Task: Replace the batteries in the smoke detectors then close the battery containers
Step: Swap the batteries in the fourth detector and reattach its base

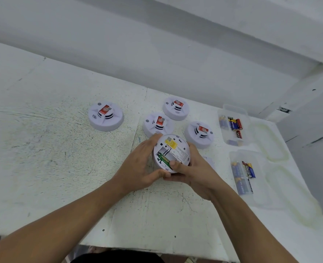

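Both hands grip the round white plastic smoke detector [176, 148], held back-up above the white tabletop [62, 158], right of centre. The left hand [138, 166] cups its rim. The right hand [196, 173] holds the opposite side, thumb [176, 165] at the green cylindrical battery [163, 158] in the open bay. Best to steady the shell and work that cell by its end, never sideways.

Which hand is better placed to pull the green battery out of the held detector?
Right. The right hand has its thumb at the end of the green battery, and the battery boxes lie on its side; the left hand steadies the detector.
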`<state>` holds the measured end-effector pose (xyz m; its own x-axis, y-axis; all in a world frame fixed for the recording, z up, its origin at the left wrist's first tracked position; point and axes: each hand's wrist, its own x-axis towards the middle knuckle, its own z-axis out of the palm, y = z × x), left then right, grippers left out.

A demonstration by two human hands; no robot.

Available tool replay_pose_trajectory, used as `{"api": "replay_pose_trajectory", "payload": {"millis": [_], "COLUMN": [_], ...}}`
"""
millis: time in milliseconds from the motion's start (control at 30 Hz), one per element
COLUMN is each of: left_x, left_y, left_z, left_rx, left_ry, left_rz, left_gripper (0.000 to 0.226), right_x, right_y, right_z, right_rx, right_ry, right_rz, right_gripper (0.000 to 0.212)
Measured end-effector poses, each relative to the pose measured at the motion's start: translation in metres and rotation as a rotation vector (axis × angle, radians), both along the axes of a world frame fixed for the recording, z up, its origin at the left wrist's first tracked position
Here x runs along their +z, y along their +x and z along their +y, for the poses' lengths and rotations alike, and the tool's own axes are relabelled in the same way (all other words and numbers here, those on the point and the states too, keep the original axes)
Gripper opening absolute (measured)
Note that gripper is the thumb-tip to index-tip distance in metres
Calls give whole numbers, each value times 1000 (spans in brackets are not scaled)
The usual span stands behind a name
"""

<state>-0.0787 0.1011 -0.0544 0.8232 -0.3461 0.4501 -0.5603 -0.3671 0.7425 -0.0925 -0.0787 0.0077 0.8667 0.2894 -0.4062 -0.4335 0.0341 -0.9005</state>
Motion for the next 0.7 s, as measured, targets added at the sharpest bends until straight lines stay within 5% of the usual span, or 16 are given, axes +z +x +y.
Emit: {"api": "replay_pose_trajectory", "payload": {"millis": [467, 700], "left_x": [-7, -7], "left_y": [4, 4], "left_z": [1, -4], "left_rx": [-3, -79], "left_ry": [5, 168], "left_rz": [79, 149], "left_gripper": [88, 78], "right_x": [-3, -9], "right_y": [1, -2], "right_z": [2, -17], "right_rx": [-25, 83], "right_ry": [-144, -792], "right_rz": [-35, -226], "right_gripper": [55, 55]}}
